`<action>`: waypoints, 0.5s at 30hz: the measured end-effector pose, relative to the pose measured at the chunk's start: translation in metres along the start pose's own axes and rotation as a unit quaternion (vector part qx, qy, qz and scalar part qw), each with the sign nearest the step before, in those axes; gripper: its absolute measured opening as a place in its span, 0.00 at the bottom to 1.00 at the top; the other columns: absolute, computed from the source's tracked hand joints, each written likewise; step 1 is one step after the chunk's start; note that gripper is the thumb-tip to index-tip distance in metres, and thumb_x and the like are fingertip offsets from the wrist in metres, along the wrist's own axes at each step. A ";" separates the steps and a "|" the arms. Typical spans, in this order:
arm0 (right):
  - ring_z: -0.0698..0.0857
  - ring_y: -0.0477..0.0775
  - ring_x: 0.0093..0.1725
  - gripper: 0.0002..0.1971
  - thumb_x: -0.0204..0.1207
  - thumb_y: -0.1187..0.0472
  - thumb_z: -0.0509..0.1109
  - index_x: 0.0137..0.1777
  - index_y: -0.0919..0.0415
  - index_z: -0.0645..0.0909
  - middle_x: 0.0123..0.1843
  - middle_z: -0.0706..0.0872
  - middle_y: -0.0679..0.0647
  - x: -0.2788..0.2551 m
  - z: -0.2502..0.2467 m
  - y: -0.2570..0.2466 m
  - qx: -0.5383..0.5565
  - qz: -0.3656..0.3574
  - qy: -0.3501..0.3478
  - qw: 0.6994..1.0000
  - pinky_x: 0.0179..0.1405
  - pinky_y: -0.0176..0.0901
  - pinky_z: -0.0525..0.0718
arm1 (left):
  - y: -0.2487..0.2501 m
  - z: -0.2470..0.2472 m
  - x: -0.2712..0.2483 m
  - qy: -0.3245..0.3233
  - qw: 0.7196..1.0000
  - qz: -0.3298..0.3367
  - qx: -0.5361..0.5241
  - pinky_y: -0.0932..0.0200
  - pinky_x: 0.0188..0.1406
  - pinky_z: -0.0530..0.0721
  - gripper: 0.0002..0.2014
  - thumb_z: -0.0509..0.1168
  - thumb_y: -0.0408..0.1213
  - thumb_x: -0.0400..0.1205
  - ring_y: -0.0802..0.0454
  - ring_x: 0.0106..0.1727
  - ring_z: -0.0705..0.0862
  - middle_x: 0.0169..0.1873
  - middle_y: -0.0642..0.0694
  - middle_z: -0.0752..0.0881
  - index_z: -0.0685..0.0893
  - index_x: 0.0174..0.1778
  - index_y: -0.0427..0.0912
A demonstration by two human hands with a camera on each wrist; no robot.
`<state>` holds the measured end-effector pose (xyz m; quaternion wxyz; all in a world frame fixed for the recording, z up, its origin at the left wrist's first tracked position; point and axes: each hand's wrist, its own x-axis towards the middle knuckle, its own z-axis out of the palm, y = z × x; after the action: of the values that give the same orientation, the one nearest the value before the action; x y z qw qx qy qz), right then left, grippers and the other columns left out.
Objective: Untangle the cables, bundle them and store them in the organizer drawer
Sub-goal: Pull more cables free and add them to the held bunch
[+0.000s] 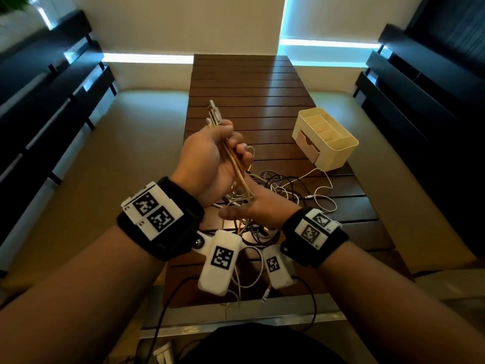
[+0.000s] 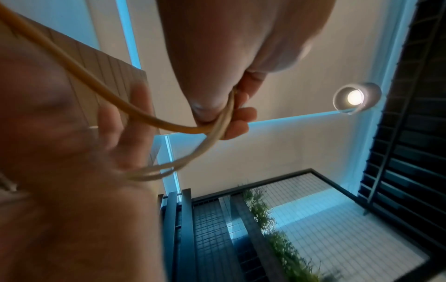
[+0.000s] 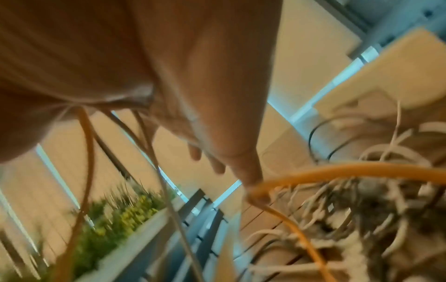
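Observation:
My left hand (image 1: pixel 217 156) is raised over the table and grips a bunch of orange and pale cables (image 1: pixel 237 164). Their connectors (image 1: pixel 214 114) stick up past the thumb. The strands run down across my right hand (image 1: pixel 252 206), which lies lower with straight fingers. In the left wrist view the left fingers (image 2: pixel 239 118) curl round the orange cable (image 2: pixel 120 103) and pale loops (image 2: pixel 205 148). The blurred right wrist view shows the orange cable (image 3: pixel 337 169) arcing past the fingertips. A tangle of white and black cables (image 1: pixel 275 185) lies beneath. The cream organizer (image 1: pixel 333 153) has its drawer (image 1: pixel 308 147) shut.
The slatted wooden table (image 1: pixel 249 82) is narrow, with floor on both sides. Dark benches (image 1: pixel 47 101) line left and right. A white cable end (image 1: pixel 322 200) trails near the organizer. Black leads hang over the near table edge (image 1: pixel 236 311).

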<state>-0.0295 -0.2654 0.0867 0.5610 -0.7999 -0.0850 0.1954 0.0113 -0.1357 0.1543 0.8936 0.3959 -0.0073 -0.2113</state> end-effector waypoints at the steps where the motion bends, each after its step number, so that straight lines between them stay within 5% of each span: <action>1: 0.82 0.40 0.65 0.24 0.80 0.58 0.74 0.74 0.51 0.74 0.68 0.81 0.48 -0.001 0.002 -0.002 0.042 0.009 -0.033 0.999 0.63 0.42 0.84 | 0.000 0.000 0.001 0.001 1.000 0.010 0.016 0.59 0.31 0.79 0.07 0.54 0.32 0.87 0.54 0.27 0.74 0.28 0.49 0.71 0.74 0.45 0.45; 3: 0.85 0.58 0.66 0.10 0.82 0.55 0.68 0.60 0.56 0.84 0.61 0.87 0.55 -0.005 0.004 -0.002 0.128 0.044 -0.090 0.987 0.54 0.56 0.88 | 0.003 -0.006 0.004 0.004 0.996 0.039 0.085 0.57 0.32 0.81 0.06 0.53 0.32 0.88 0.54 0.29 0.76 0.28 0.49 0.72 0.73 0.48 0.45; 6: 0.85 0.75 0.63 0.11 0.85 0.52 0.65 0.49 0.60 0.80 0.57 0.88 0.67 -0.012 0.004 -0.001 0.163 0.102 -0.134 0.972 0.51 0.71 0.85 | 0.006 -0.031 0.012 -0.003 0.966 0.058 0.251 0.52 0.35 0.85 0.06 0.51 0.30 0.90 0.50 0.31 0.81 0.29 0.48 0.75 0.70 0.52 0.45; 11: 0.91 0.65 0.42 0.13 0.88 0.52 0.59 0.50 0.62 0.74 0.46 0.89 0.70 -0.024 0.007 -0.004 0.196 0.168 -0.212 0.943 0.35 0.56 0.89 | 0.001 -0.067 0.013 -0.057 0.917 0.013 0.394 0.46 0.34 0.85 0.05 0.51 0.34 0.91 0.40 0.35 0.86 0.35 0.44 0.80 0.69 0.54 0.48; 15: 0.92 0.63 0.39 0.14 0.88 0.51 0.56 0.51 0.63 0.75 0.41 0.89 0.67 -0.027 0.003 -0.014 0.315 0.162 -0.281 0.892 0.28 0.50 0.91 | 0.000 -0.067 0.009 -0.071 0.913 0.011 0.402 0.51 0.27 0.84 0.04 0.52 0.35 0.91 0.40 0.33 0.85 0.34 0.45 0.81 0.70 0.54 0.49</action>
<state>-0.0544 -0.2675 0.1046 0.6968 -0.4960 -0.0421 0.5164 0.0319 -0.0924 0.1070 0.6580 0.7057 -0.1597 -0.2087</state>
